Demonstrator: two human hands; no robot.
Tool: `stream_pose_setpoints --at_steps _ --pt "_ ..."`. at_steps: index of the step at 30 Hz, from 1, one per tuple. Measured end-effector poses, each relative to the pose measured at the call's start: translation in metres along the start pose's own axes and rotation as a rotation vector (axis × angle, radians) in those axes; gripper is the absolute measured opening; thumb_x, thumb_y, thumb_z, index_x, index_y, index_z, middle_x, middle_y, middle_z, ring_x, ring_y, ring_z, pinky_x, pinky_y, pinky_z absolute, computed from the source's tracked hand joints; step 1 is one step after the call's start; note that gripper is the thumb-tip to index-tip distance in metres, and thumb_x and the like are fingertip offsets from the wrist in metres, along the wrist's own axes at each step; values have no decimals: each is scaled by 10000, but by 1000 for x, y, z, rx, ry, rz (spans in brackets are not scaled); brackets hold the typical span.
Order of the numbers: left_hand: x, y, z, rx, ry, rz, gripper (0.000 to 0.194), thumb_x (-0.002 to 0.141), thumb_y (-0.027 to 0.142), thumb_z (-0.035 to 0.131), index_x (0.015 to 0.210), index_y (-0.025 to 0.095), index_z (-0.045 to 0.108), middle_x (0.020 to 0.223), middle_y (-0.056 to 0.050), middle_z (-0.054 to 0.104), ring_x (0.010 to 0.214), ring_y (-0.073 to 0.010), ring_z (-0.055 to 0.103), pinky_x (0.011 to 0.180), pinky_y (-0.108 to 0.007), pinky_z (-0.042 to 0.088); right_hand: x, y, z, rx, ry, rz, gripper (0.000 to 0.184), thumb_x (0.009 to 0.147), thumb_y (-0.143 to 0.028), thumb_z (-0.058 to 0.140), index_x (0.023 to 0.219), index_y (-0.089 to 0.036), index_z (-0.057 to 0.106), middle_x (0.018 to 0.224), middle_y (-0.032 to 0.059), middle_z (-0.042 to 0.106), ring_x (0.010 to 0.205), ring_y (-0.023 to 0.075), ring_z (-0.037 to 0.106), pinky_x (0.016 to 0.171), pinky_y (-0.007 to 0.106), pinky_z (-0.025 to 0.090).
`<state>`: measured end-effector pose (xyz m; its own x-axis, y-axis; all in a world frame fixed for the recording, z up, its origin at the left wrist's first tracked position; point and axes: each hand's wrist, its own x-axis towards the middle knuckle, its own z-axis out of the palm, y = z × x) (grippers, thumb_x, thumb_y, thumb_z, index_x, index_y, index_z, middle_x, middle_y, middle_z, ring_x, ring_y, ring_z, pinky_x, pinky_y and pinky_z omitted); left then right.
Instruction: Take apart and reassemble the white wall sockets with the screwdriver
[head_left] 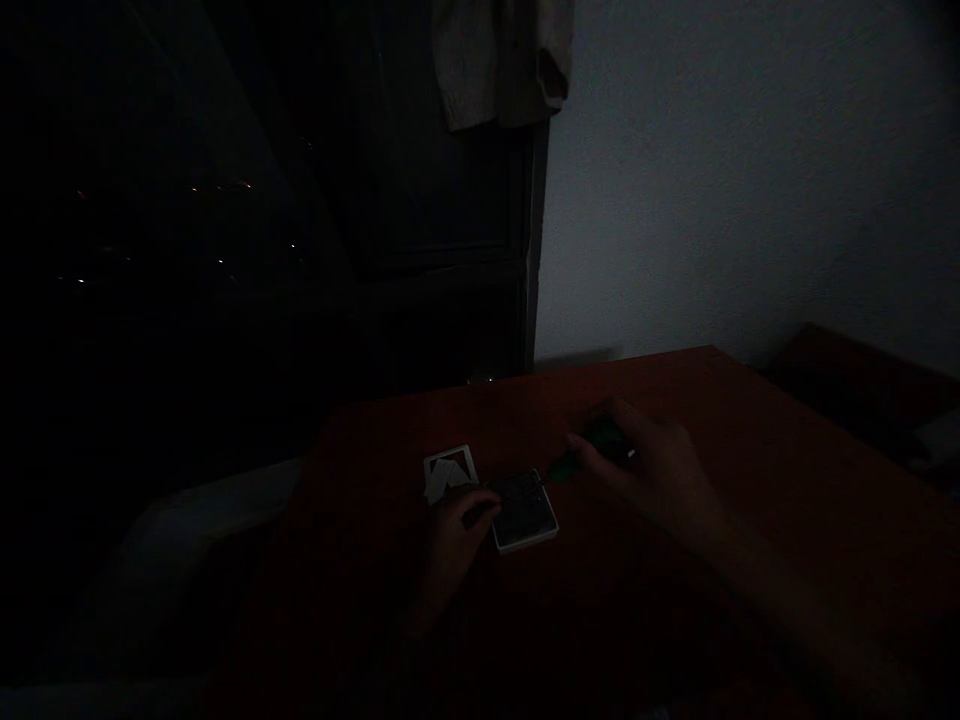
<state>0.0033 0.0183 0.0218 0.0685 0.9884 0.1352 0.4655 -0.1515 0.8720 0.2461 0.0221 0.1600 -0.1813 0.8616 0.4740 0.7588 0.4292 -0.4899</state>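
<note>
The picture is very dark. A small square box [525,515] with a white rim and a dark inside lies on the table. At its upper left edge is my left hand [454,535], its thumb and forefinger pinched together; whatever lies between them is too dim to make out. My right hand [660,465] is closed round a green-handled screwdriver [574,465], held slanted. The thin shaft points down and left to the upper right corner of the box. Whether the tip touches it I cannot tell. Behind my left hand lies a white-framed piece [469,458], with a pale angular shape over it.
A reddish-brown table [637,620] spreads under both hands, its far edge near a pale wall [750,180]. Cloth [495,70] hangs above by a dark window [187,230] with small lights. A dark object [840,390] stands beyond the table at the right.
</note>
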Motion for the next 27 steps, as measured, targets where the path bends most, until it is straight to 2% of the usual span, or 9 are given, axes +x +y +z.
stream_pose_setpoints --at_steps 9,18,23,27 --pt "-1 -7 2 60 -1 110 91 772 198 623 828 240 682 914 -14 662 888 -182 609 816 -309 472 3 -5 12 -42 -24 -70 307 878 -483 520 909 -186 590 661 19 676 564 156 631 506 237 412" --pt "-5 -5 0 54 -9 65 145 733 187 641 863 240 679 939 -28 650 904 -204 602 824 -340 482 6 -6 18 -81 -53 -94 305 881 -486 508 903 -189 578 653 25 672 558 162 632 484 246 386" --pt "-7 -7 -1 39 -19 83 197 756 203 635 940 250 684 1006 -48 627 963 -218 585 852 -356 475 8 -7 21 -75 -66 -101 316 883 -494 504 898 -186 574 655 25 662 560 160 628 492 242 399" --pt "-6 -7 -1 38 -40 79 170 765 196 632 920 241 685 993 -50 617 956 -214 581 850 -351 472 10 -9 22 -85 -80 -89 335 881 -512 506 906 -186 575 638 17 653 548 159 623 486 238 393"
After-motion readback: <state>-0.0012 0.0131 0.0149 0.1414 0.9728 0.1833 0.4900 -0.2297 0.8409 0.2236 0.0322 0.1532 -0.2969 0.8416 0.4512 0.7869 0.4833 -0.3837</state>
